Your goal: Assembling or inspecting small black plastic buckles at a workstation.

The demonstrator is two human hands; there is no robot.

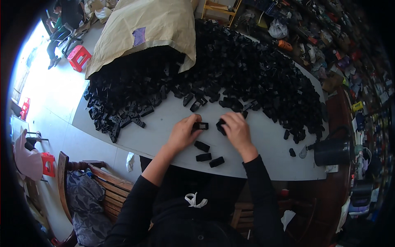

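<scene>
My left hand [182, 133] pinches a small black plastic part [201, 126], a blocky piece with a light opening in its face. Close to its right, my right hand [239, 132] has its fingers closed on another black plastic part [221, 127], partly hidden by the fingers. Below the hands, on the light grey tabletop [160, 136], lie three similar parts: an upper one [201, 145], a lower left one [203, 157] and a lower right one [216, 161]. Just beyond my fingers begins a large heap of black plastic parts [247, 70].
A big tan paper sack [160, 24] lies at the back left with black parts spilling from its mouth. A black container [331, 151] stands at the table's right end. To the left are a wooden chair [111, 187], a red stool [79, 57] and a seated person [57, 31] farther off.
</scene>
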